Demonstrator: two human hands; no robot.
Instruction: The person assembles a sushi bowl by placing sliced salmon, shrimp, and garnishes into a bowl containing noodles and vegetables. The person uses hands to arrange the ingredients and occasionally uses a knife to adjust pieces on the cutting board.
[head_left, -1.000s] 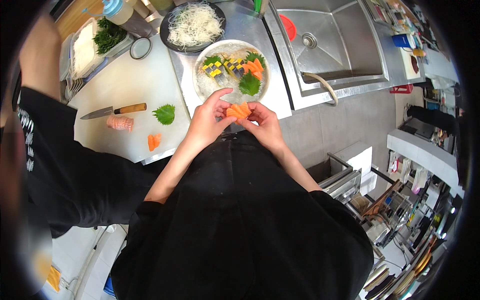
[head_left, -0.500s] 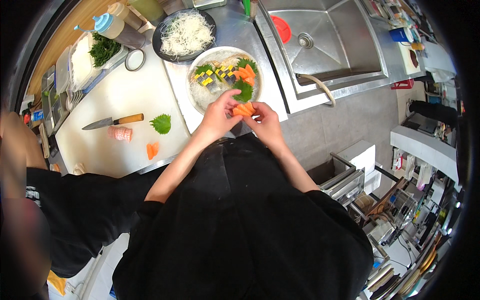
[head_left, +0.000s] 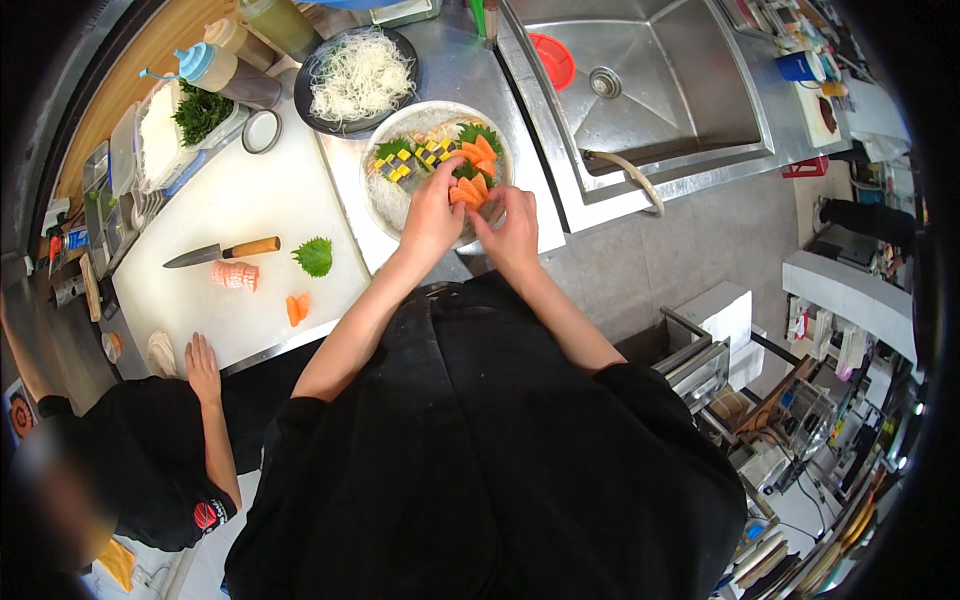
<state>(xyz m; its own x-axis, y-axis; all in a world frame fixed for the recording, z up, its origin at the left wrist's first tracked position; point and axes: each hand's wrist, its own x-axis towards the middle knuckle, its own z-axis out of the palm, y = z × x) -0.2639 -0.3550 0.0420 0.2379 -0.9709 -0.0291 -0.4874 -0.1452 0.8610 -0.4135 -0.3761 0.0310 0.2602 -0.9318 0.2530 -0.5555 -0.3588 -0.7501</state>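
Note:
A fan of orange salmon slices [head_left: 467,193] sits at the near right of a round bowl [head_left: 368,203] of ice, over a partly hidden green leaf. My left hand [head_left: 432,218] closes on its left side, fingers reaching over the top. From the right, the fingertips of my right hand [head_left: 512,232] pinch the same slices. Behind them in the bowl lie more salmon slices [head_left: 477,154], a serrated green leaf [head_left: 480,133] and silver-skinned fish pieces [head_left: 394,166] with yellow and black blocks. My fingers cover part of the slices I hold.
Left on the white cutting board [head_left: 215,330] lie a knife [head_left: 222,252], a pink fish block [head_left: 235,276], a green leaf [head_left: 314,257] and small salmon pieces [head_left: 297,309]. A co-worker's hand [head_left: 203,368] rests there. Beyond are a black plate of white shreds [head_left: 360,85] and a sink [head_left: 680,130].
My hands have moved forward with the salmon slices, from the bowl's near edge down onto the leaf inside it. At left the co-worker has shifted, with a hand now on the board's edge.

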